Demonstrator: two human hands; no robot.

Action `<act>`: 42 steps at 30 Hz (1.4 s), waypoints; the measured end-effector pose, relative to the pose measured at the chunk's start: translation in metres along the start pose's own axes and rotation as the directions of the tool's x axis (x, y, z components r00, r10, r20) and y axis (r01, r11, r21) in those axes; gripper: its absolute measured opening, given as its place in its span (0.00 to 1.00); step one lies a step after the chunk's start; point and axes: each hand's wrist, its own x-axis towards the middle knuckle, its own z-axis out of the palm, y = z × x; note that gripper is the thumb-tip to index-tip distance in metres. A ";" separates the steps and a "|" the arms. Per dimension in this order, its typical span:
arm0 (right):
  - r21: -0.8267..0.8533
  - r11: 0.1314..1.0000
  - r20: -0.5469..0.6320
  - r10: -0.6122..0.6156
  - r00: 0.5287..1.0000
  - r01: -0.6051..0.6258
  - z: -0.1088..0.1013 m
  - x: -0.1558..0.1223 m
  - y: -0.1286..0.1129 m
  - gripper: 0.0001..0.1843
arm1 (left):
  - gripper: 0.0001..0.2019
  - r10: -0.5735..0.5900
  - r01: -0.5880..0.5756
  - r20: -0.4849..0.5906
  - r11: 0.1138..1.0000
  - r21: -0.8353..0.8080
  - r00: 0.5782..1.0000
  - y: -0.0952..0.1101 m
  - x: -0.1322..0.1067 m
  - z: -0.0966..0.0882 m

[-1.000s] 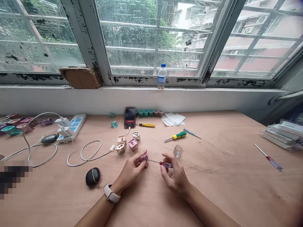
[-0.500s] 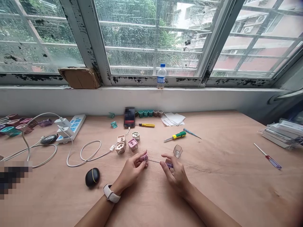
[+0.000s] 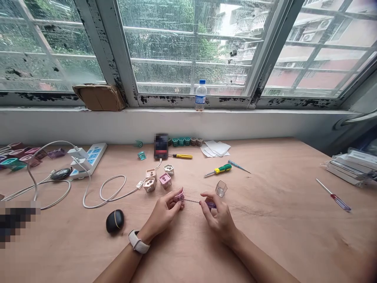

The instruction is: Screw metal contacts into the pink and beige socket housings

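My left hand (image 3: 163,212) pinches a small pink plastic piece (image 3: 179,196) just above the wooden table (image 3: 273,228). My right hand (image 3: 218,218) grips the purple handle of a small screwdriver (image 3: 203,203), whose thin shaft runs left with its tip against the pink piece. A clear plastic cup-shaped cover (image 3: 221,188) stands just beyond my right hand. Three small blocks, two beige and one pink (image 3: 165,180), sit a little beyond my left hand.
A green-and-yellow screwdriver (image 3: 219,170), a yellow one (image 3: 182,156), a phone (image 3: 161,146), a row of small coloured pieces (image 3: 187,141) and paper slips (image 3: 216,148) lie farther back. Left: power strip (image 3: 90,157), cables, black oval object (image 3: 115,221). Right: red-handled screwdriver (image 3: 334,195), stacked packets (image 3: 352,167).
My right hand's fingers have shifted slightly on the screwdriver handle, covering its red end. The left hand and pink piece stay in place.
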 end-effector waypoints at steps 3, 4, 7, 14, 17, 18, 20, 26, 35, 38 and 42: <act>-0.004 0.999 -0.010 -0.045 0.999 0.045 -0.001 0.000 -0.002 0.13 | 0.30 0.010 -0.010 0.000 1.000 0.016 1.000 -0.001 0.000 0.000; -0.006 0.999 -0.012 -0.052 0.999 0.052 -0.001 0.000 -0.003 0.14 | 0.30 0.013 -0.013 0.001 1.000 0.022 1.000 -0.002 0.000 -0.001; -0.015 0.999 -0.029 -0.050 0.998 0.050 -0.002 0.001 -0.003 0.12 | 0.30 0.011 -0.011 0.004 0.999 0.032 1.000 -0.003 -0.001 -0.001; -0.048 0.996 -0.049 -0.071 0.996 0.069 -0.002 0.001 -0.001 0.10 | 0.29 0.017 -0.017 -0.015 1.000 0.022 1.000 -0.005 0.001 -0.001; -0.063 0.996 -0.050 -0.071 0.996 0.067 -0.003 0.001 -0.001 0.10 | 0.28 0.034 -0.034 -0.023 0.999 0.024 0.999 -0.006 0.001 0.000; -0.067 0.996 -0.050 -0.068 0.996 0.065 -0.003 0.001 -0.001 0.10 | 0.28 0.038 -0.038 -0.025 0.999 0.027 0.999 -0.006 0.001 0.000; -0.072 0.995 -0.051 -0.066 0.997 0.062 -0.003 0.001 -0.001 0.09 | 0.28 0.042 -0.041 -0.028 0.999 0.034 0.999 -0.006 0.001 -0.001; -0.065 0.996 -0.031 -0.058 0.998 0.056 -0.003 0.001 -0.002 0.08 | 0.30 0.022 -0.022 -0.024 1.000 0.010 0.999 -0.006 0.001 -0.003; -0.062 0.997 -0.043 -0.045 0.998 0.043 -0.005 0.002 -0.004 0.07 | 0.30 0.015 -0.015 -0.031 1.000 0.011 0.999 -0.003 0.000 -0.002; -0.062 0.998 -0.067 -0.034 0.997 0.030 -0.006 0.002 -0.004 0.07 | 0.29 0.033 -0.031 -0.032 0.998 0.055 0.999 -0.003 -0.001 -0.002; -0.054 0.998 -0.102 -0.018 0.995 0.013 -0.007 0.003 -0.004 0.07 | 0.25 0.096 -0.089 -0.033 0.982 0.168 0.995 -0.004 -0.002 0.001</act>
